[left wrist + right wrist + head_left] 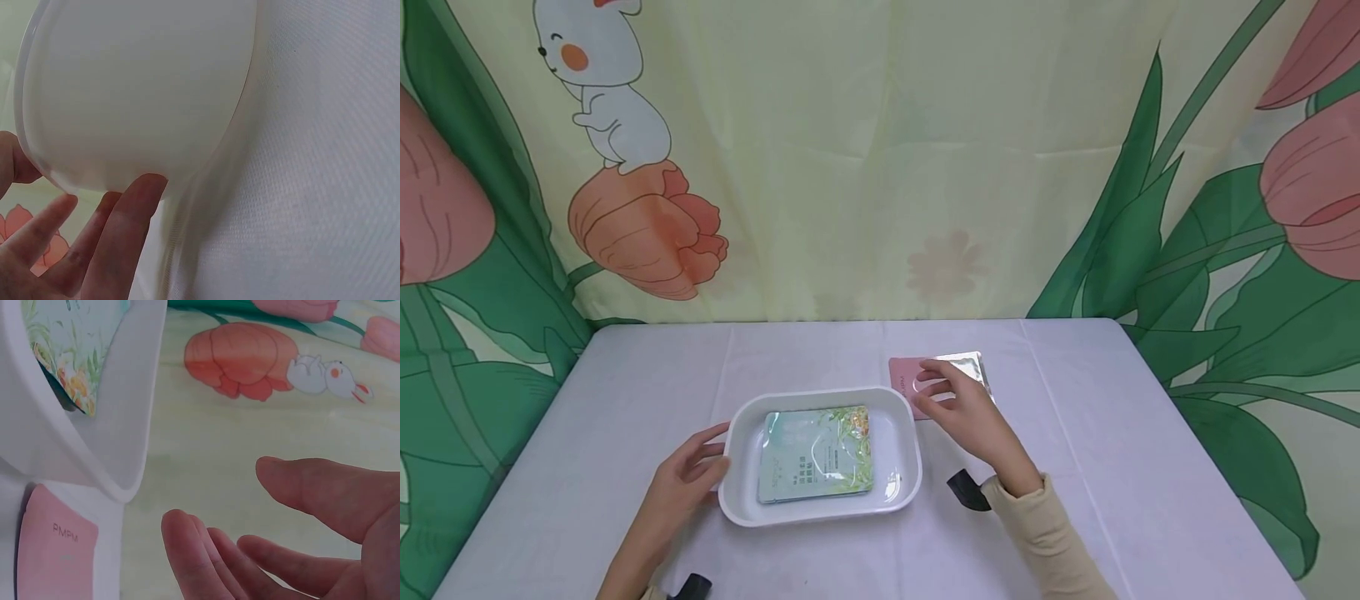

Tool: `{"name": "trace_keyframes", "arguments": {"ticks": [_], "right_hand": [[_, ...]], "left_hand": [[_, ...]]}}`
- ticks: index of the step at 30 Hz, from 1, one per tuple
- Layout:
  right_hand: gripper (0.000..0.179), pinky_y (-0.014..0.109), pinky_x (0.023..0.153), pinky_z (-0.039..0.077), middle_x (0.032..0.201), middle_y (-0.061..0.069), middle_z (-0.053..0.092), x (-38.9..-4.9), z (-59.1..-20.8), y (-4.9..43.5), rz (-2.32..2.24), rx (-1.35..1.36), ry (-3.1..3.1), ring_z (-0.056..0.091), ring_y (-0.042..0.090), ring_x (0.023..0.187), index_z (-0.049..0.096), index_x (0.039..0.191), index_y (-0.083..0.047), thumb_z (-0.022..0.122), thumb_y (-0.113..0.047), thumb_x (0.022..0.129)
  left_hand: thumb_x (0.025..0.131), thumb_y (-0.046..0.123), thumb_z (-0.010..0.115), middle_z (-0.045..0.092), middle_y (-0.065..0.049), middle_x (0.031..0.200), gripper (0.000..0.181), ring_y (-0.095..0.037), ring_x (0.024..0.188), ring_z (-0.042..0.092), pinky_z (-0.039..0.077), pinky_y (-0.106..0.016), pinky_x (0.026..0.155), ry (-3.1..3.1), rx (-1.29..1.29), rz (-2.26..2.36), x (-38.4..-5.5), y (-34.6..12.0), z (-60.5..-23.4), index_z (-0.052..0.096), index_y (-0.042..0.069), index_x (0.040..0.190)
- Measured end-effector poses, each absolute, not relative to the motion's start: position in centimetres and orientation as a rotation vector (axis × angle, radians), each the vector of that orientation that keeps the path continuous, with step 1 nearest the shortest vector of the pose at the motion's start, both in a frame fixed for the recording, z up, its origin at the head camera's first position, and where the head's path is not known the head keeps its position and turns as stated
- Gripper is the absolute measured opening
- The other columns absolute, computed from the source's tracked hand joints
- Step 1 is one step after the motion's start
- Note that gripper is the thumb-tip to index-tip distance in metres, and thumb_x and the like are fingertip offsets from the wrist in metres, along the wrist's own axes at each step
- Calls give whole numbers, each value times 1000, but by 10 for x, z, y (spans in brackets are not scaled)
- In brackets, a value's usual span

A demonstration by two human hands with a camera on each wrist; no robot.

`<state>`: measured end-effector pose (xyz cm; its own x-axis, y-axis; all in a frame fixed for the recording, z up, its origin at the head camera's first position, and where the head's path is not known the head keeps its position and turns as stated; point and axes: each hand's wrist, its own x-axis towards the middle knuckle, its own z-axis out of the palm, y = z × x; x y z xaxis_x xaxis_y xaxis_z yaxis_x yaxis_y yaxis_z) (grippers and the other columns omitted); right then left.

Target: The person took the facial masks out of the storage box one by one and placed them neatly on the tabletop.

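A white tray with a raised rim rests on the table. Inside it lies a glossy light-green flat packet printed with plants and flowers. My left hand is at the tray's left end, its fingertips touching the outer wall, as the left wrist view also shows. Just beyond the tray's right corner, a pink and silver flat packet lies on the cloth. My right hand hovers over that packet, thumb and fingers apart with nothing between them. In the right wrist view, the pink packet bears the letters PMPM.
A white cloth covers the table. Behind its far edge hangs a pale curtain printed with tulips and a rabbit. Black straps or mounts show at both wrists.
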<state>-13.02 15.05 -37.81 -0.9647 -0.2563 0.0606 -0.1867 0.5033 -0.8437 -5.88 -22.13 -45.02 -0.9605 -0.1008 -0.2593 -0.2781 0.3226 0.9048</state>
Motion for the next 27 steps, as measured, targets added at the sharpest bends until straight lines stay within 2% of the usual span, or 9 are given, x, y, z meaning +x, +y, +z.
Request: {"name": "trace_keyframes", "arguments": {"ticks": [9, 22, 27], "right_hand": [[43, 33, 88, 58, 121, 17, 63, -123, -383, 134, -1542, -401, 2602, 66, 24, 103, 56, 131, -1, 70, -8, 91], [46, 41, 92, 56, 121, 16, 65, -115, -385, 116, -1461, -391, 2577, 66, 22, 103, 54, 133, -2, 71, -12, 91], [48, 39, 91, 56, 121, 17, 64, -113, -387, 113, -1480, -397, 2542, 67, 24, 102, 54, 133, 1, 71, -12, 91]], "left_hand": [[95, 37, 67, 59, -17, 135, 59, -15, 104, 68, 58, -28, 74, 2426, -343, 1719, -58, -221, -450, 45, 24, 147], [95, 35, 67, 59, -17, 134, 58, -7, 99, 68, 58, -29, 73, 2408, -335, 1744, -58, -221, -447, 45, 23, 147], [95, 35, 67, 59, -17, 134, 57, -5, 97, 68, 58, -29, 73, 2404, -338, 1748, -59, -221, -448, 45, 24, 147]]}}
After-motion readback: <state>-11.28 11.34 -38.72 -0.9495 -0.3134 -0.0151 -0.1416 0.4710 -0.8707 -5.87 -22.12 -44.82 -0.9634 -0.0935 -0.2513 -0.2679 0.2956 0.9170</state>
